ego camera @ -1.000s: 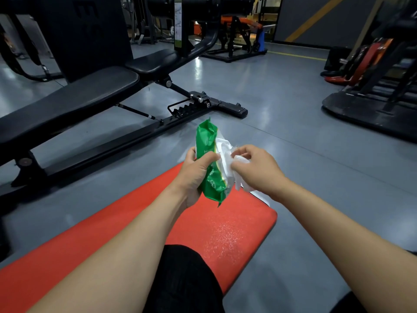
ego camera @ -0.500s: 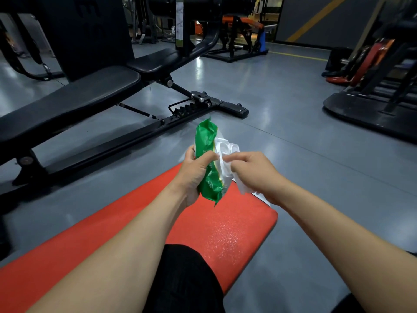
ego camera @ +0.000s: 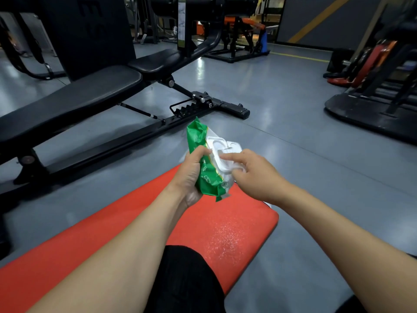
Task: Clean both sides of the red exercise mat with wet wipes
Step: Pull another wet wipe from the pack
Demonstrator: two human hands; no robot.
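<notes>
We see a glossy grey floor (ego camera: 282,123) catching pale light. On it a black adjustable bench (ego camera: 74,102) stands; beyond the bench sits an orange-and-black machine (ego camera: 241,32), and well right of it, dark racks (ego camera: 379,86) below a grey wall (ego camera: 320,16) with a yellow stripe.

**Both your hands raised together at centre**

Your two bare forearms reach forward from the lower corners and meet near the middle. Your left hand (ego camera: 191,175) is turned palm inward, fingers and thumb curled round the green pack of wet wipes (ego camera: 203,168), holding it upright above the knee. Your right hand (ego camera: 255,177) comes in from the right with the back of the hand up; its index finger lies stretched onto the pack's white lid (ego camera: 220,152), the other fingers curled against the lid's lower edge. The wrists are well apart
</notes>
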